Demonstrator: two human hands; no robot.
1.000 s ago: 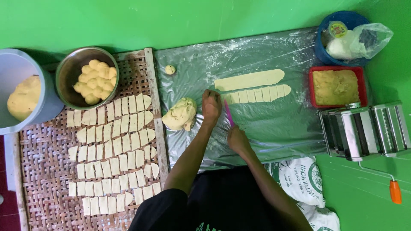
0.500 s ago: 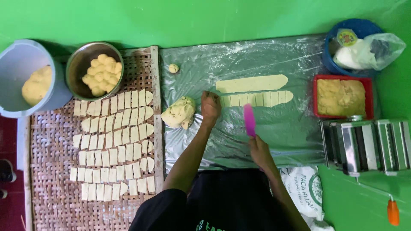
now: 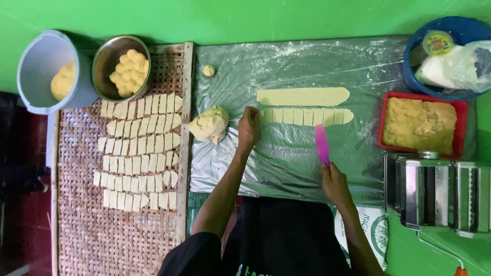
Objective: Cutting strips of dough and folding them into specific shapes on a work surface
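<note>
Two dough strips lie on the plastic sheet (image 3: 286, 163), long axes running left-right. Upper strip (image 3: 303, 96) uncut; lower strip (image 3: 307, 116) already scored into short pieces along its whole visible length. Left hand (image 3: 249, 127) curled closed over lower strip's left end, prob. pinching the end piece; can't see fingertips. Right hand (image 3: 335, 183) gripping pink scraper (image 3: 322, 145) by its lower end, blade pointing up toward the strips, clear of the dough, near lower strip's right half.

Done so far, by the look: approx five rows of cut pieces (image 3: 138, 151) laid on woven tray (image 3: 102, 235), lower half of tray bare. Left to do: upper strip, dough lump (image 3: 209, 124) at sheet's left edge, balls in metal bowl (image 3: 120, 66), red tray of dough (image 3: 419, 125). Pasta roller (image 3: 440, 197) at right.
</note>
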